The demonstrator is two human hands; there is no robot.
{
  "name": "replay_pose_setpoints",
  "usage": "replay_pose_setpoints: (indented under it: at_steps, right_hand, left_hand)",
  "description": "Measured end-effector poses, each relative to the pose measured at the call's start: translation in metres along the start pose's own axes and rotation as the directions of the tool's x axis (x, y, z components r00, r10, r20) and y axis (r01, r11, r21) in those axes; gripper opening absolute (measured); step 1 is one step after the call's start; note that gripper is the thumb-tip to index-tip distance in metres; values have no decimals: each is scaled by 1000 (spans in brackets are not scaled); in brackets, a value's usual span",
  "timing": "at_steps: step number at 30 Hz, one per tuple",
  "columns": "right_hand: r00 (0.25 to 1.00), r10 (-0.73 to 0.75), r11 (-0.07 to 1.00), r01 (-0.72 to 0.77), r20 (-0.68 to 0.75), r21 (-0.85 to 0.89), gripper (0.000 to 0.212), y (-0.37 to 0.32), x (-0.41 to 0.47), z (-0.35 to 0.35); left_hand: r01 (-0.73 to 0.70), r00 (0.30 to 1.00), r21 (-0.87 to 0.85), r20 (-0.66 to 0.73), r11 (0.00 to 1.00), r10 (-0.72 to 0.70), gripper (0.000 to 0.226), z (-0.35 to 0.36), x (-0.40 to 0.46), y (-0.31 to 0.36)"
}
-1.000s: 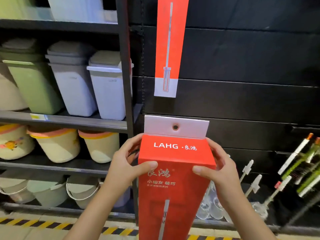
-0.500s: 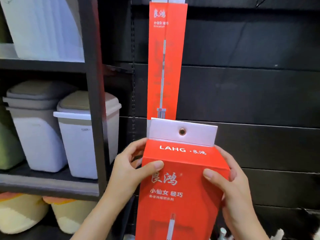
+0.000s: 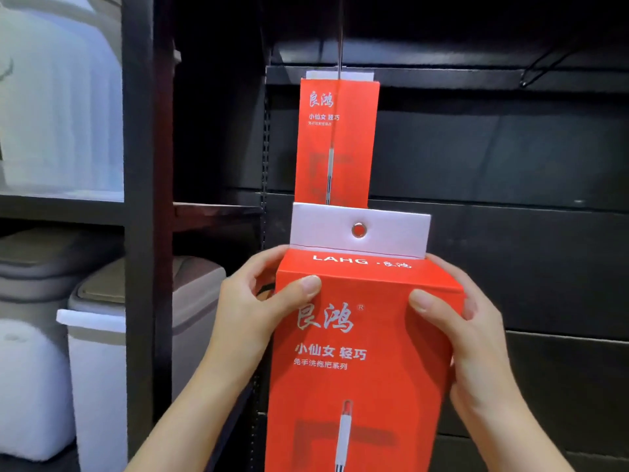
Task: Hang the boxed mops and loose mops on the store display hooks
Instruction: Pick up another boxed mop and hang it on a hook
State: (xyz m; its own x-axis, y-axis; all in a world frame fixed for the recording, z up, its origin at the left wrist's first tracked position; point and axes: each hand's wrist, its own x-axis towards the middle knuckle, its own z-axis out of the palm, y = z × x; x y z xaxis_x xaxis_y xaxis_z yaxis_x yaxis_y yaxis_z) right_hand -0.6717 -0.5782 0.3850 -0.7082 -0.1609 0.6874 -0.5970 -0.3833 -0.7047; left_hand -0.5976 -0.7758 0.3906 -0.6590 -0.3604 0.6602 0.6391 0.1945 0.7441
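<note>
I hold a tall red boxed mop (image 3: 360, 338) upright in front of the black display wall. My left hand (image 3: 252, 311) grips its upper left edge, thumb on the front face. My right hand (image 3: 466, 338) grips the upper right edge the same way. The box's white hang tab (image 3: 326, 229) with a metal eyelet (image 3: 358, 230) points up. Above it, a second red boxed mop (image 3: 335, 137) hangs from a thin metal hook (image 3: 339, 35). My box's tab overlaps the bottom of the hanging box.
A black slatted wall panel (image 3: 493, 158) fills the right side, with another black hook (image 3: 541, 68) at its upper right. A dark shelf post (image 3: 143, 199) stands on the left. Lidded white and grey bins (image 3: 102, 335) sit on the left shelves.
The box has risen in my hands toward the hanging box. My view has tilted up, so the top of the hanging box and its hook have come into sight.
</note>
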Motion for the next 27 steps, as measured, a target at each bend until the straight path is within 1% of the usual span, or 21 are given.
replay_pose_setpoints:
  at_steps: [4, 10, 15, 18, 23, 27]
  right_hand:
    - [998, -64, 998, 64, -10, -18, 62, -15, 35, 6]
    - [990, -140, 990, 139, -5, -22, 57, -38, 78, 17]
    - [981, -196, 981, 196, 8, -13, 62, -57, 106, 28]
    - [974, -223, 974, 224, 31, -20, 59, -71, 122, 37]
    - [949, -308, 950, 311, 67, -24, 48, -92, 145, 53]
    - [931, -357, 933, 360, 68, -29, 52, -103, 157, 58]
  left_hand:
    - [-81, 996, 3, 35, 997, 80, 57, 3, 38, 18]
    - [-162, 984, -6, 69, 987, 162, 52, 7, 84, 45]
    - [-216, 970, -25, 107, 976, 218, 47, 5, 108, 71]
    - [-273, 958, -37, 82, 961, 275, 44, 2, 121, 85]
    - [-311, 949, -92, 31, 946, 315, 47, -4, 142, 103]
    - [-339, 939, -116, 11, 934, 343, 48, -2, 154, 115]
